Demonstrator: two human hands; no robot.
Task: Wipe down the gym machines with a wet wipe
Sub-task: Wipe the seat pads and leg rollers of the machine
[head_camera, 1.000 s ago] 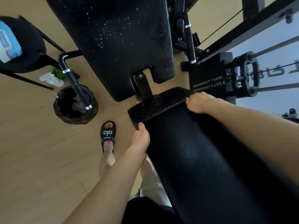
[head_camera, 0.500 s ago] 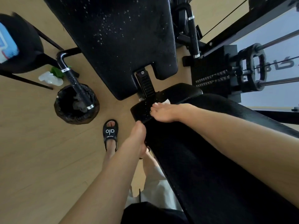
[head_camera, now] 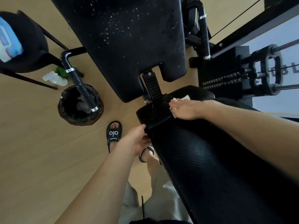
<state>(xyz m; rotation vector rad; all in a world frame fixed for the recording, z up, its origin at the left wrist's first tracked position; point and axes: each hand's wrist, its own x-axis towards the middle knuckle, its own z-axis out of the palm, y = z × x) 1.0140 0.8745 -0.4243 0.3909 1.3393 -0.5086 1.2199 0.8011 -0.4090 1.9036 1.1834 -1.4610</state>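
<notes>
Now the right hand (head_camera: pixel 184 109), fingers flat on the wet wipe (head_camera: pixel 186 97), has slid inward across the seat pad (head_camera: pixel 155 113); the left hand (head_camera: pixel 137 141) still grips the pad's near edge, so wiping continues.

The seat pad (head_camera: pixel 155 112) is black, faintly glossy vinyl flecked with pale specks; beside it the long pad (head_camera: pixel 210 159) shows a woven, carbon-like texture. The back pad (head_camera: pixel 129 38) above is matt black, white-speckled. The floor (head_camera: pixel 32 151) looks like smooth pale wood.
</notes>
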